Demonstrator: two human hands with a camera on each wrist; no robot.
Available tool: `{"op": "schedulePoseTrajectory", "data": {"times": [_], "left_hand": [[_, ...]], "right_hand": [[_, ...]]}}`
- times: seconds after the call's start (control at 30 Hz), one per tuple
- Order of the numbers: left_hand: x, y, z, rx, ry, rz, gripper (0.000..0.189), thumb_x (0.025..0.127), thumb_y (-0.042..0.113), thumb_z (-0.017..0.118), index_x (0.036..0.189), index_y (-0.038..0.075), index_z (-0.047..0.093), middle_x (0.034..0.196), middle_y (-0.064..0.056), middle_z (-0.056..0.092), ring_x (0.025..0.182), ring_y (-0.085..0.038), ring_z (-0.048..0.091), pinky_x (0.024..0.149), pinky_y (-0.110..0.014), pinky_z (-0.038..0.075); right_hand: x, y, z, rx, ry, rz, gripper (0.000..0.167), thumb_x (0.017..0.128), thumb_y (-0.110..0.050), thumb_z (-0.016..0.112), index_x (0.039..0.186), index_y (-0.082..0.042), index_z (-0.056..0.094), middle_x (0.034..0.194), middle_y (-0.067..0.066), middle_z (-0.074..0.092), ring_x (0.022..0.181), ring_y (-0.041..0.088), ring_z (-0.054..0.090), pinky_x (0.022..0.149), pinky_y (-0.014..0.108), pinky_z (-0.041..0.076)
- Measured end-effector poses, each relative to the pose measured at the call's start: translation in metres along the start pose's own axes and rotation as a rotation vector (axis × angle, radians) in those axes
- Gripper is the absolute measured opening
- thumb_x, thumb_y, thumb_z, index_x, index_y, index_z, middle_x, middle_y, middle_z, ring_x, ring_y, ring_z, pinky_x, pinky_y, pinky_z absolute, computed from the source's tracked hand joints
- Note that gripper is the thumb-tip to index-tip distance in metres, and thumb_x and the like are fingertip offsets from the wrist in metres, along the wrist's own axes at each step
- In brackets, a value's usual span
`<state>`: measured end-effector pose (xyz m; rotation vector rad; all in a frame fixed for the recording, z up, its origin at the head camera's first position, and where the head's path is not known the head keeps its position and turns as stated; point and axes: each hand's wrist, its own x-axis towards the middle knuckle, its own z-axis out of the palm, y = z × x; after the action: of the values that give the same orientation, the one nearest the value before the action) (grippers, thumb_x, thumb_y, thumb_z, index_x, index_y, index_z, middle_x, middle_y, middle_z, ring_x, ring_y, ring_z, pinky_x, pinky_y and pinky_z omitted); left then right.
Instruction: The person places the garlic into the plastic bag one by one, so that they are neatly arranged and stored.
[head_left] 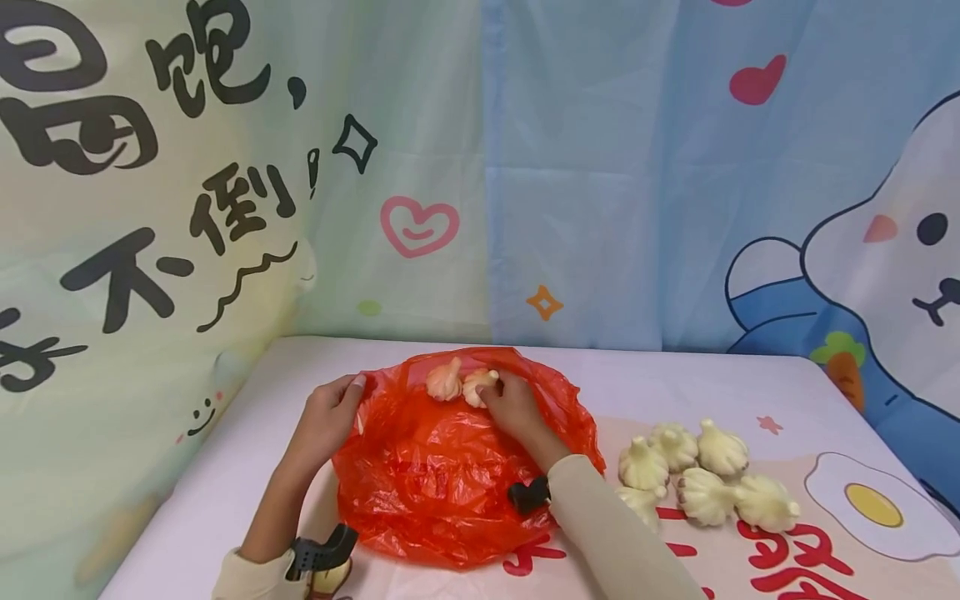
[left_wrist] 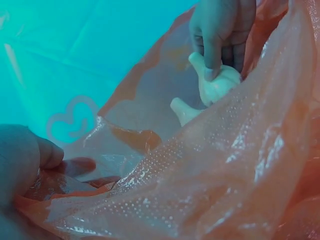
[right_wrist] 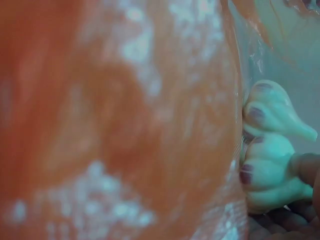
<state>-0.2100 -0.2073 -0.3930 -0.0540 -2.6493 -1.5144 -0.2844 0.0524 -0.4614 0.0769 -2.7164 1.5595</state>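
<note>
A red plastic bag (head_left: 442, 467) lies spread on the table, its mouth held wide. My left hand (head_left: 335, 412) pinches the bag's left rim between thumb and fingers. Inside the mouth, my right hand (head_left: 517, 408) grips a garlic bulb (head_left: 480, 387), thumb on its side, as the left wrist view shows. Just left of it, a second garlic bulb (head_left: 445, 380) sits in the bag, its stem up. In the right wrist view the held bulb (right_wrist: 270, 172) is against the other bulb (right_wrist: 275, 110), and bag film covers most of the picture.
Several garlic bulbs (head_left: 705, 475) lie in a loose group on the table to the right of the bag. The table (head_left: 750, 383) has a printed cover with a fried egg and red characters. A patterned curtain (head_left: 570, 167) hangs behind it.
</note>
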Motion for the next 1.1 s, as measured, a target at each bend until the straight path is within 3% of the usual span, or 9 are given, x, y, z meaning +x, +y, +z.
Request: {"op": "schedulePoseTrajectory", "data": {"times": [0.17,0.3,0.53,0.83,1.0,1.1], "left_hand": [[0.0,0.0,0.0,0.005,-0.003,0.008,0.044,0.105,0.034,0.04,0.119,0.0,0.065,0.096,-0.015,0.066,0.087,-0.035,0.06,0.075,-0.035,0.055],[0.0,-0.001,0.001,-0.012,-0.005,0.001,0.045,0.105,0.036,0.04,0.12,0.001,0.064,0.097,-0.015,0.067,0.084,-0.032,0.062,0.074,-0.036,0.057],[-0.001,0.0,0.0,-0.028,-0.01,0.009,0.047,0.105,0.038,0.04,0.122,0.001,0.064,0.098,-0.015,0.067,0.082,-0.03,0.064,0.075,-0.04,0.058],[-0.001,-0.001,0.0,-0.023,-0.015,0.022,0.046,0.105,0.037,0.04,0.119,0.0,0.064,0.094,-0.015,0.067,0.081,-0.03,0.062,0.071,-0.034,0.057],[0.0,-0.002,0.0,-0.004,-0.018,0.03,0.046,0.105,0.037,0.039,0.121,0.002,0.064,0.095,-0.014,0.067,0.083,-0.032,0.061,0.073,-0.035,0.057],[0.001,-0.002,0.0,0.001,-0.02,0.031,0.046,0.105,0.037,0.039,0.121,0.002,0.064,0.096,-0.015,0.067,0.083,-0.032,0.062,0.073,-0.035,0.057]], "right_hand": [[0.0,0.002,-0.001,0.007,0.011,-0.014,0.036,0.095,-0.021,0.064,0.126,-0.003,0.057,0.117,0.01,0.062,0.102,0.026,0.058,0.09,0.043,0.052],[0.0,0.002,-0.003,-0.002,0.032,-0.087,0.039,0.093,-0.018,0.067,0.127,-0.003,0.057,0.115,0.01,0.063,0.103,0.027,0.058,0.09,0.042,0.052],[-0.005,-0.01,-0.009,-0.013,0.045,-0.145,0.053,0.092,-0.019,0.068,0.14,-0.007,0.05,0.135,0.013,0.056,0.122,0.032,0.053,0.099,0.047,0.044],[-0.019,-0.023,-0.012,-0.165,0.074,-0.326,0.044,0.088,-0.012,0.073,0.13,-0.005,0.061,0.125,0.011,0.063,0.116,0.029,0.058,0.098,0.044,0.046],[-0.029,-0.03,-0.018,-0.177,0.088,-0.444,0.043,0.088,-0.01,0.073,0.129,-0.004,0.061,0.124,0.012,0.064,0.115,0.03,0.059,0.097,0.044,0.047],[-0.036,-0.033,-0.024,-0.16,0.083,-0.459,0.042,0.088,-0.011,0.072,0.128,-0.005,0.062,0.123,0.01,0.065,0.114,0.029,0.06,0.097,0.044,0.047]]}}
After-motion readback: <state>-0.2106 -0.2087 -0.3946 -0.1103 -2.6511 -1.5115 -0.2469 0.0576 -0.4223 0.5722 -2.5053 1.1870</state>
